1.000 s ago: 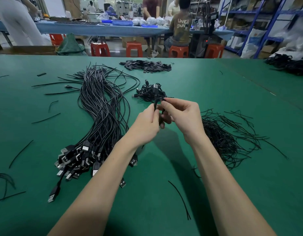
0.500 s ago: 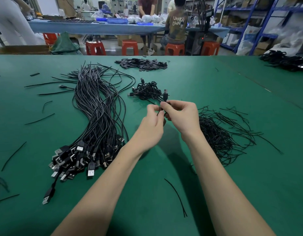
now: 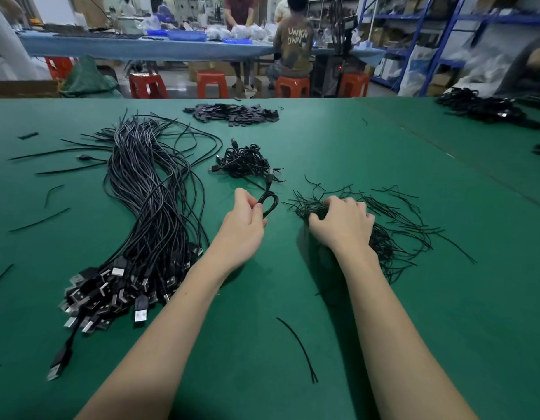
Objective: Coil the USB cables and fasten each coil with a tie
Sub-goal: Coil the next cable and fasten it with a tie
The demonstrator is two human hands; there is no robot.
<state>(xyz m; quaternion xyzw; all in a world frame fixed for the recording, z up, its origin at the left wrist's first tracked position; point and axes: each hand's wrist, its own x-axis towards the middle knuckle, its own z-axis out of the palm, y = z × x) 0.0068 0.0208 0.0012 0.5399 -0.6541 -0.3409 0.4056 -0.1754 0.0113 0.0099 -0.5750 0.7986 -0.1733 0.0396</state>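
My left hand (image 3: 243, 228) pinches a small coiled black USB cable (image 3: 270, 201) just above the green table, its plug end sticking up toward the far side. My right hand (image 3: 343, 225) lies on the pile of thin black wire ties (image 3: 393, 234) to the right, fingers curled into the strands. Whether it holds a tie is hidden. A long bundle of uncoiled black USB cables (image 3: 150, 213) runs down the left, its plugs (image 3: 111, 292) heaped near me. A small heap of coiled, tied cables (image 3: 244, 162) sits beyond my hands.
A flat pile of black tags (image 3: 232, 112) lies at the far middle of the green table (image 3: 414, 328). Loose ties are scattered at the left and one lies near me (image 3: 299, 347). More black cables (image 3: 487, 107) sit far right. People work at a table behind.
My hands have parted. The right hand let go of the coil and moved right onto the tie pile. The left hand keeps the coil alone.
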